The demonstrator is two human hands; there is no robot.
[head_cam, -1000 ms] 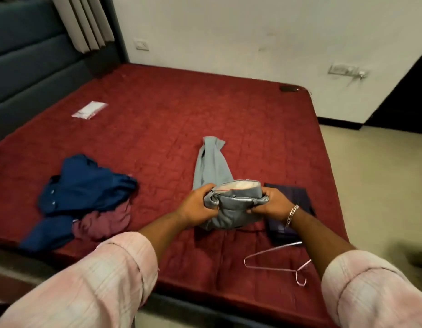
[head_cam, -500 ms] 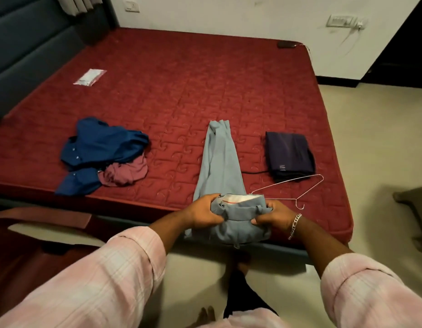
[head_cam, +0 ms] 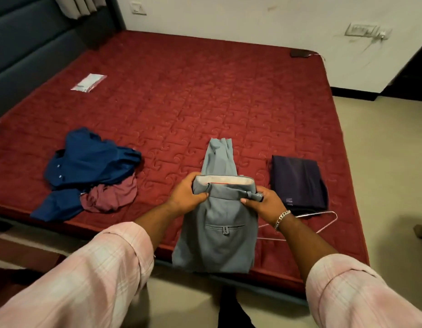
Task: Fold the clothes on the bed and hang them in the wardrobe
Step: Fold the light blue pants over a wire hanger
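Quilted red mattress (head_cam: pixel 181 102), soft grey trousers (head_cam: pixel 219 237) gripped by both hands, wire hanger (head_cam: pixel 328 223)

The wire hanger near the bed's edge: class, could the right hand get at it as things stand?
Probably yes, once freed. The wire hanger lies uncovered just beside the right hand, partly under that forearm, but the hand now grips the grey trousers.

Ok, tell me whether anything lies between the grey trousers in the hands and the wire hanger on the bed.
Nothing on the bed does. The grey trousers are gripped at the waistband by the left hand and right hand. The wire hanger lies just to their right; only the right forearm crosses above it. The folded dark garment sits beyond it.
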